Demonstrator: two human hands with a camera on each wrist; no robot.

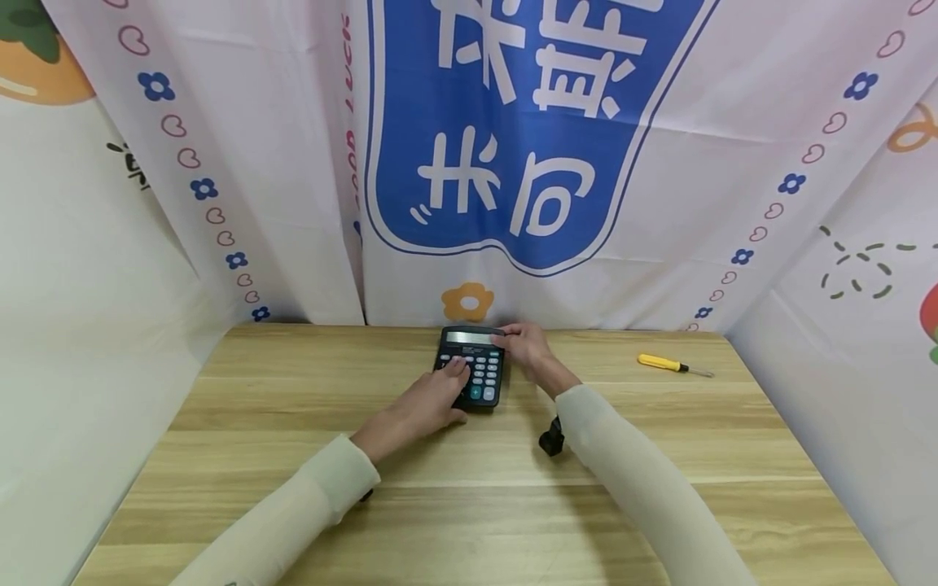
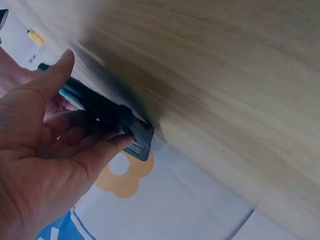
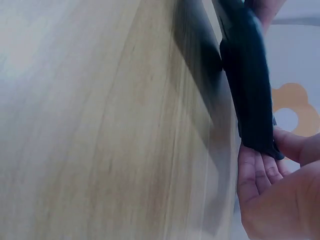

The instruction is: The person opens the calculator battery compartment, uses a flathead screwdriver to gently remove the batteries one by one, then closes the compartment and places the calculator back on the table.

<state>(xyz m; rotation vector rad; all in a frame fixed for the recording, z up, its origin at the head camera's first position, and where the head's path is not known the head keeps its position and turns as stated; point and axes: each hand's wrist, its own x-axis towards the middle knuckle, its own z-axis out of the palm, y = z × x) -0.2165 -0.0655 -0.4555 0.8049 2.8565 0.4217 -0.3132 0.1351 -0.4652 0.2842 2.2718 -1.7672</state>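
Observation:
A black calculator (image 1: 489, 366) with a grey display and pale and green keys is near the table's back edge. Over its left keys lie the fingers of my left hand (image 1: 425, 399), touching its face, while the thumb stands apart from it in the left wrist view. My right hand (image 1: 529, 346) pinches the upper right corner, thumb on the front beside the display and fingers behind. From the side, the calculator (image 3: 250, 75) looks tilted, its screen end raised off the table and a shadow below. The left fingers hide some keys.
The wooden table (image 1: 293, 407) ends at a printed cloth (image 1: 308, 268) just behind the calculator. A yellow-handled screwdriver (image 1: 663, 363) lies at the right rear. A small black object (image 1: 551, 439) shows beside the right wrist.

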